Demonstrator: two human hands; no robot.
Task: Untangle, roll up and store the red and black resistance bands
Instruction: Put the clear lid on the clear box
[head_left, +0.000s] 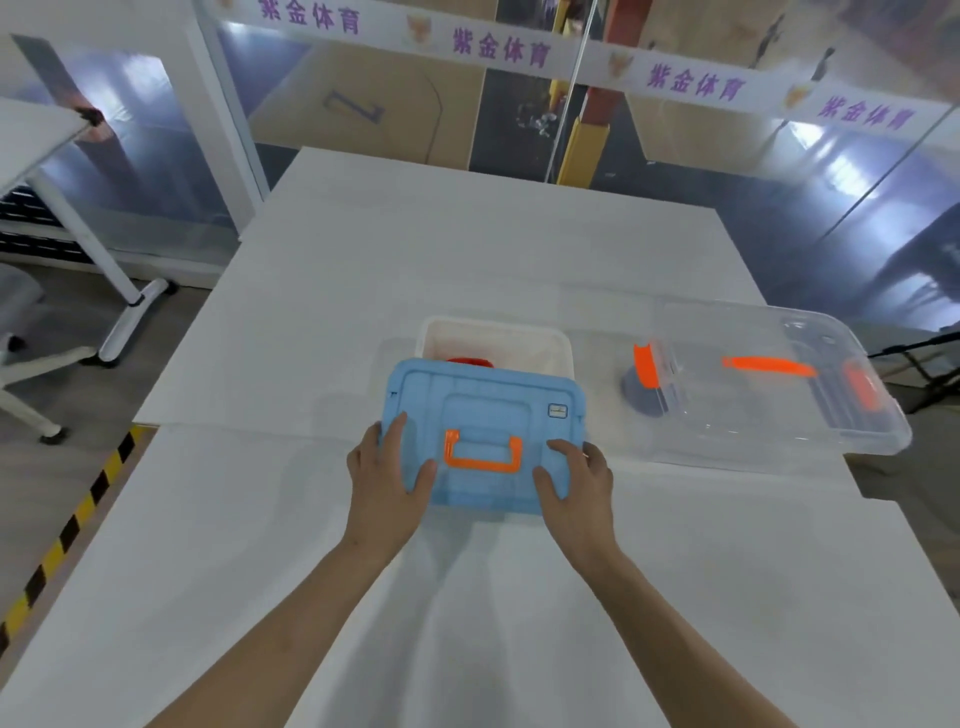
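A light blue lid (483, 410) with an orange handle (482, 453) lies tilted over the near part of a white storage box (498, 338). My left hand (387, 478) grips the lid's near left corner, thumb on top. My right hand (576, 480) grips its near right corner the same way. Behind the lid's far edge a bit of the rolled red band (469, 361) shows inside the box. The black band is not visible; the lid hides most of the box's inside.
A clear plastic bin (779, 384) with orange latches lies to the right on the white table (363, 260); a dark grey object (641, 395) sits beside its left end. A glass partition stands beyond the table, and yellow-black floor tape runs along the left.
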